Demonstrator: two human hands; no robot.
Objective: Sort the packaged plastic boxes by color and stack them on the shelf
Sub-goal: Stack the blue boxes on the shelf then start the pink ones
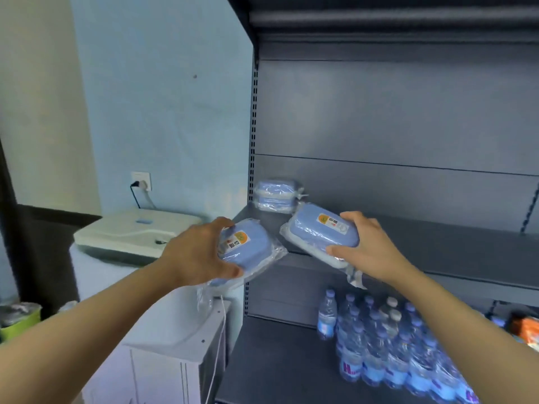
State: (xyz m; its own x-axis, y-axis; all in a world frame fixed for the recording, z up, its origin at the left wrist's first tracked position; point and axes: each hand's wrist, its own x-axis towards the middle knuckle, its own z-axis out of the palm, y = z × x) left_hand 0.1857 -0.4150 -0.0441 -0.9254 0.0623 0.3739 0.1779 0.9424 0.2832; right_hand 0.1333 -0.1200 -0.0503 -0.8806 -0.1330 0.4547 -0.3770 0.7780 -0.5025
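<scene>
- Dark grey shelving (pixel 437 237) fills the right of the scene, against a pale blue wall; its middle shelf carries the sorted goods.
- The person's right hand (pixel 364 246) grips a wrapped blue box (pixel 318 231) by its near end, thumb below and fingers curled over the top, label up. The box is tilted, far end pointing toward the shelf's left corner, probably so it can slide onto the pile there.
- The left hand (pixel 201 252) holds a second blue box (pixel 248 249) the same way, fingers over the top and thumb at the near edge, just left of the shelf's side post. It seems to wait its turn.
- Two blue boxes (pixel 275 195) already sit stacked at the far left corner of the shelf, so blue apparently belongs there.
- Loose plastic wrap hangs from both held boxes and could snag on the shelf edge.
- Below, on the bottom shelf, stand packs of water bottles (pixel 388 345), with an orange packet (pixel 528 330) at the far right.
- Left of the shelving stands a white cabinet (pixel 163 345) with a flat white appliance (pixel 137 231) behind it, a wall socket (pixel 142 180) above, and a green bin (pixel 20 319) at the left edge.
</scene>
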